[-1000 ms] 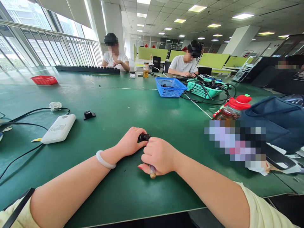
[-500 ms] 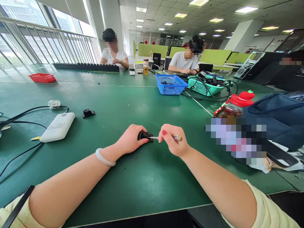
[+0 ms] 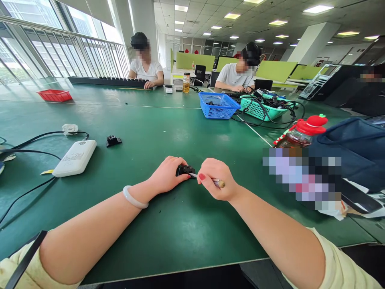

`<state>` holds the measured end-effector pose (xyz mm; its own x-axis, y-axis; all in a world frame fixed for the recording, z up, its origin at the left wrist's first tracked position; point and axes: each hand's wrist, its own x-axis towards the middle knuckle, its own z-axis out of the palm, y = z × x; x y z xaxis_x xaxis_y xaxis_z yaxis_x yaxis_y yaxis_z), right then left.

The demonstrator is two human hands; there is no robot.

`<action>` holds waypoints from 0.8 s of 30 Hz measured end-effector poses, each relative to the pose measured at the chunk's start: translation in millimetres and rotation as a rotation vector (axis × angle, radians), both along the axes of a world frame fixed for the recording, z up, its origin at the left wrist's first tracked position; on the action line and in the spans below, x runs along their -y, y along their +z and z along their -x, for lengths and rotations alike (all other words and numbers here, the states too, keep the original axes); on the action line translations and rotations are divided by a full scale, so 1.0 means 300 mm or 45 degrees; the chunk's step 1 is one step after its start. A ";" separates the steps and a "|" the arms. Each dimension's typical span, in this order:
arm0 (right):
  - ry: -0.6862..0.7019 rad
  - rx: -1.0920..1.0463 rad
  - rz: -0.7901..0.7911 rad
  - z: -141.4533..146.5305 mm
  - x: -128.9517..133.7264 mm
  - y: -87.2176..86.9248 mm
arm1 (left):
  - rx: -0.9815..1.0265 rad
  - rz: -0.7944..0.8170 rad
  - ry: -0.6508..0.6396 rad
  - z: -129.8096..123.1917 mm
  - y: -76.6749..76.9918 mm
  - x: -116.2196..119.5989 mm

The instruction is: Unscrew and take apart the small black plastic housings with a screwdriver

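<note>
On the green table (image 3: pixel 180 228), my left hand (image 3: pixel 167 174) grips a small black part (image 3: pixel 187 170) between thumb and fingers, holding it against the tabletop. My right hand (image 3: pixel 216 179) is closed round a thin tool (image 3: pixel 218 183) with a rounded, tan handle end. The tool's pale tip touches or nearly touches the right side of the black part, beside my left thumb. A second black part (image 3: pixel 113 140) lies apart, farther off to the left.
White power bank (image 3: pixel 75 158) and black cables at left; red tray (image 3: pixel 54 95) farther back. Blue basket (image 3: pixel 219 106), green basket (image 3: pixel 263 107) with cables, red-lidded bottle (image 3: pixel 309 125) and dark blue bag (image 3: pixel 355 148) on the right. Two people sit across the table.
My right hand has moved slightly left and its tool now points down more steeply at the black part. The whole view has shifted a little. One person opposite has lowered a hand.
</note>
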<state>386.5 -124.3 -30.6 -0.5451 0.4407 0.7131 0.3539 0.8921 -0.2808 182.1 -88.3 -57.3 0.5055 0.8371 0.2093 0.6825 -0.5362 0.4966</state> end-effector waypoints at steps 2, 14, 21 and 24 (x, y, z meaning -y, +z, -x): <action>0.004 0.164 -0.115 0.019 0.002 -0.011 | 0.007 0.000 0.002 -0.002 -0.002 -0.002; -0.034 0.061 -0.175 0.015 -0.009 -0.019 | 0.007 -0.008 0.004 -0.002 -0.002 -0.003; -0.099 -0.162 -0.023 0.001 -0.011 -0.028 | 0.016 0.009 0.008 0.001 -0.006 -0.010; -0.031 -0.060 -0.209 0.008 -0.012 -0.026 | -0.007 -0.010 0.019 0.002 -0.015 -0.014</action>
<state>384.1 -120.6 -38.3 -0.4999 0.3291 0.8012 0.3658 0.9187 -0.1491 181.5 -84.0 -61.9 0.4942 0.8428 0.2134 0.6929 -0.5301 0.4888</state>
